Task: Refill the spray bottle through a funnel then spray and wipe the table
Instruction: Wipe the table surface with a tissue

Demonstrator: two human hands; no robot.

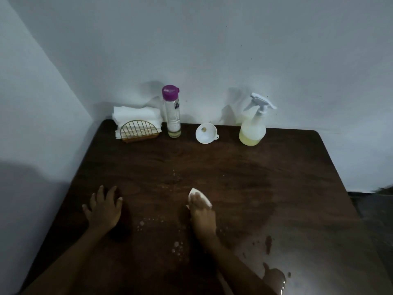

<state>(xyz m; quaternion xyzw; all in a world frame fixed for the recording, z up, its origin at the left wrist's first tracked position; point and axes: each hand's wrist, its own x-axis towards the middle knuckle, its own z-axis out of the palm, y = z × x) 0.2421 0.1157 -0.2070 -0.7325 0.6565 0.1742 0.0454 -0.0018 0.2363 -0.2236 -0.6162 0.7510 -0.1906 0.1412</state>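
pressing down on a folded white tissue, the right hand lay flat over it near the front middle of the table, its fingers fairly straight and resting on top rather than curled round it. the left hand rested open on the wood to the left, fingers spread, holding nothing. the tissue looked light, soft and limp, and was probably damp, so it would likely tear or ball up if dragged hard by one corner. it would handle best kept folded under flat fingers with even pressure, and lifted by pinching the whole wad rather than an edge. droplets lay scattered between the two arms, and a wet sheen covered the right side of the table, so the surface was likely slick and the tissue would slide easily. the spray bottle stood upright at the back right near the wall, head on, partly full of pale yellow liquid. it seemed fairly light, smooth plastic, best taken round the neck below the trigger. the funnel lay to its left, apart, and the refill bottle stood beside the napkins at the back left. refilling and spraying seemed done, wiping under way.
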